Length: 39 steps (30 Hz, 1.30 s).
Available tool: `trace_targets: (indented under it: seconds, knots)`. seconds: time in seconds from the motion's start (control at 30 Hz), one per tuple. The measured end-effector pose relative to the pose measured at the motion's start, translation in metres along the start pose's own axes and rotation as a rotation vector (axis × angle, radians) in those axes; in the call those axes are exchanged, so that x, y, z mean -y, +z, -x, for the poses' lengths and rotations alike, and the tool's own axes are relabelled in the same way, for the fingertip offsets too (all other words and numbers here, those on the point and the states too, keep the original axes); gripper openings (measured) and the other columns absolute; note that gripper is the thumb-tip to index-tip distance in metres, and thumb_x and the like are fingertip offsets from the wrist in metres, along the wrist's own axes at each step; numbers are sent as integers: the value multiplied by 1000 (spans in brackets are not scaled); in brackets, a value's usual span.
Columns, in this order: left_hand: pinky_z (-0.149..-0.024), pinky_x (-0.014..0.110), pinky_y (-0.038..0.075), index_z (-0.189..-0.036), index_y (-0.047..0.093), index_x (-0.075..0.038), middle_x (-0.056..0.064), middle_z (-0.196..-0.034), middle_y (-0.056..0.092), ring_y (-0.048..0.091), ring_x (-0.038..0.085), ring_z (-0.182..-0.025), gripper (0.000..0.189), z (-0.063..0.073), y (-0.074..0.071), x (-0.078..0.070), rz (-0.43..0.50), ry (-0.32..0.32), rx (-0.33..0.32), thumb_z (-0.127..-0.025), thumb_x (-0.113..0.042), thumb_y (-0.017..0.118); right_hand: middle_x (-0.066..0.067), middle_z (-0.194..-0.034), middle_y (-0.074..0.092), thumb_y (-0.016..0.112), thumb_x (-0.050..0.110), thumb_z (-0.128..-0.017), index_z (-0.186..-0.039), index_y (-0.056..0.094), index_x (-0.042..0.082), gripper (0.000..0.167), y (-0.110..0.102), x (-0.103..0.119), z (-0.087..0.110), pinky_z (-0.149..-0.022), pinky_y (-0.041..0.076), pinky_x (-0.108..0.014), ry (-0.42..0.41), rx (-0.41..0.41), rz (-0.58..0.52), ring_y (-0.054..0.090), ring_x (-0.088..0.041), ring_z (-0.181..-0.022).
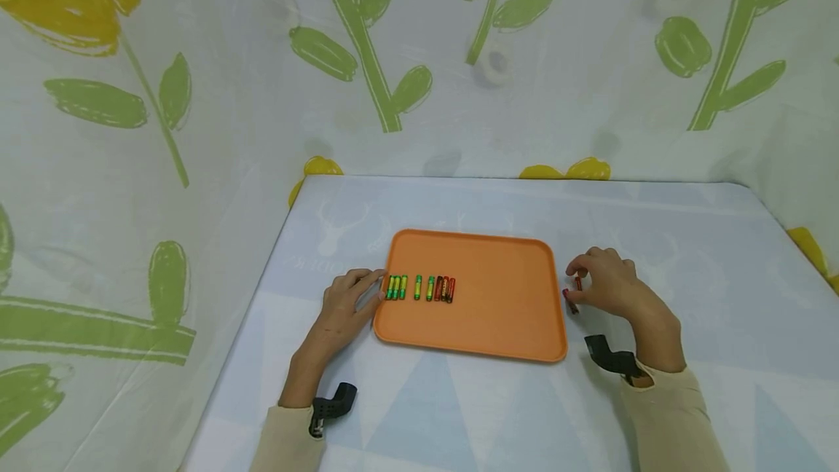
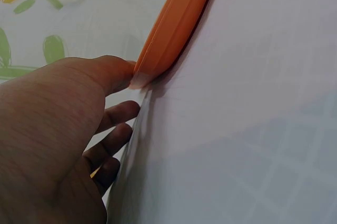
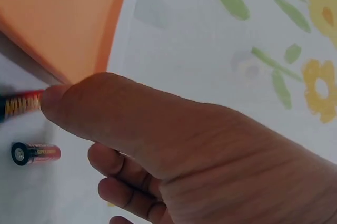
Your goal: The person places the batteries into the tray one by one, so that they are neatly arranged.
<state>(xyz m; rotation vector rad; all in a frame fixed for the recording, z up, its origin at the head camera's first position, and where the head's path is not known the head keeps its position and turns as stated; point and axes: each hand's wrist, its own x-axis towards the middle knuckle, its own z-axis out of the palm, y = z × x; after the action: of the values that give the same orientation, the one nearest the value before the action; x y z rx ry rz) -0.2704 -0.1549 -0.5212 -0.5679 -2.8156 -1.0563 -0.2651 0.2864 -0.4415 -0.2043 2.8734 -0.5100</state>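
On the orange tray (image 1: 505, 297), several green-and-yellow batteries (image 1: 396, 288) and three red-and-black batteries (image 1: 444, 289) stand in a row toward the left. My left hand (image 1: 344, 306) rests against the tray's left edge, thumb and forefinger at the rim, the other fingers loosely bent in the left wrist view. Beyond the tray's right edge, my right hand (image 1: 609, 284) pinches a red-and-black battery (image 3: 23, 104) by one end; the thumb hides the forefinger in the right wrist view. A second red-and-black battery (image 3: 36, 153) lies on the table beside it.
The table (image 1: 485, 414) wears a pale cloth with blue triangles. A white curtain (image 1: 229, 57) with green leaves and yellow flowers hangs behind and to the sides. Each wrist carries a black mount, one (image 1: 334, 400) on the left and one (image 1: 612, 358) on the right.
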Motion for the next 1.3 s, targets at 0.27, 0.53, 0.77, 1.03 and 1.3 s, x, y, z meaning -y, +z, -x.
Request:
trace_targets:
  seconds: [0.27, 0.53, 0.77, 1.03, 1.3]
  knots:
    - [-100, 57, 31, -140, 60, -13, 10, -130, 56, 47, 34, -121, 42, -1, 0, 1, -3, 7, -10, -99, -22, 66, -9, -99, 55, 87, 24, -77, -112, 68, 6, 44, -2, -1, 3, -78, 34, -55, -27, 88, -26, 45, -34, -99]
    - [-99, 58, 31, -139, 61, -12, 11, -128, 56, 47, 36, -119, 41, 0, 0, -1, 5, 22, -26, -99, -22, 65, -7, -95, 50, 87, 21, -75, -107, 67, 7, 41, 6, -3, 1, -73, 31, -47, -68, 131, -19, 41, -30, -92]
    - [-101, 57, 30, -141, 59, -14, 10, -131, 55, 46, 34, -122, 43, -1, -1, -1, 9, 10, 7, -100, -23, 65, -8, -96, 51, 88, 28, -75, -99, 67, 8, 38, 4, -1, 6, -72, 31, -46, -86, 43, -9, 42, -31, -91]
    - [-99, 58, 31, -140, 60, -13, 10, -129, 56, 48, 36, -120, 42, -1, 1, -1, -7, 32, -14, -99, -22, 65, -8, -100, 55, 85, 28, -79, -101, 69, 7, 34, 5, 6, 3, -77, 32, -48, -141, -69, -53, 45, -30, -97]
    - [-99, 56, 31, -141, 59, -14, 10, -130, 56, 47, 34, -120, 42, 0, 1, 2, -3, 20, 2, -100, -23, 64, -1, -88, 50, 86, 23, -80, -100, 69, 11, 29, 21, 28, -9, -74, 29, -41, -290, -92, -150, 43, -25, -90]
